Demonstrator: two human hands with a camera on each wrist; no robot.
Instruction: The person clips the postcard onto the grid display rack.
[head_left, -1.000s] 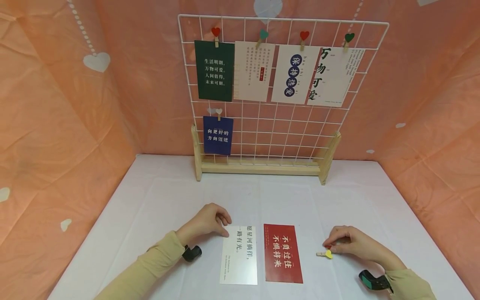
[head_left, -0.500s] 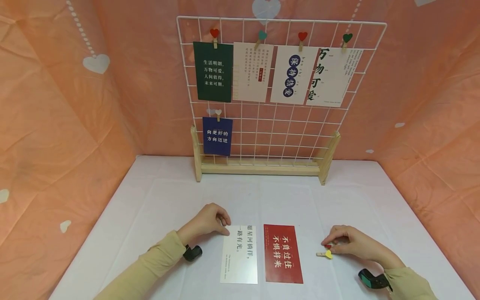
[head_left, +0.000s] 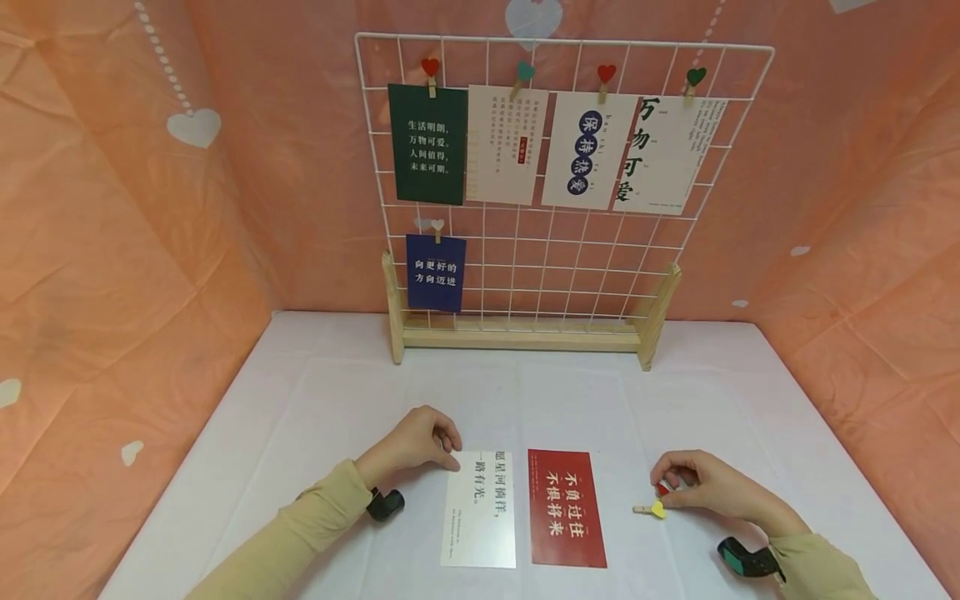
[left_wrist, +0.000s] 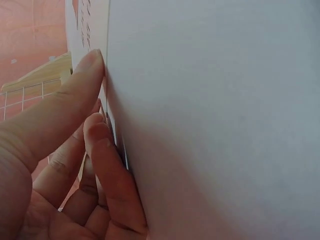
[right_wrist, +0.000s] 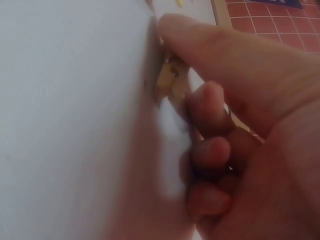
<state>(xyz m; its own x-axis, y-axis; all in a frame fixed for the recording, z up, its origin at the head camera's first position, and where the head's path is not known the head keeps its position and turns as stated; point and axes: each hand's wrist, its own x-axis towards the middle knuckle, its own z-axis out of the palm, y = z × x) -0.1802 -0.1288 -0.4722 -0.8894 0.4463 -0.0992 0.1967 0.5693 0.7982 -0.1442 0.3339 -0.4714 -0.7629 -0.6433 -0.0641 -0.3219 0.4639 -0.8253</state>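
My left hand [head_left: 416, 437] rests on the table at the upper left corner of a white card [head_left: 480, 525] with dark lettering. Its thumb [left_wrist: 82, 85] touches the card's edge, and the other fingers curl loosely beside it. To the right of that lies a red card [head_left: 566, 517] with white lettering. My right hand [head_left: 708, 483] pinches a small wooden clothespin [right_wrist: 172, 80] with a red heart [head_left: 662, 490], low over the table. Just in front of its fingertips lies another clothespin with a yellow heart [head_left: 657, 509].
At the back stands a white wire grid [head_left: 558, 267] in a wooden base [head_left: 521, 337]. Several cards, such as a green card [head_left: 427, 146] and a blue card [head_left: 436, 275], hang on it from heart clothespins. Pink cloth [head_left: 862, 275] with white hearts encloses the table.
My right hand's fingertips have shifted slightly, and the red heart between them has turned a little. My left hand and both cards on the table stay put.
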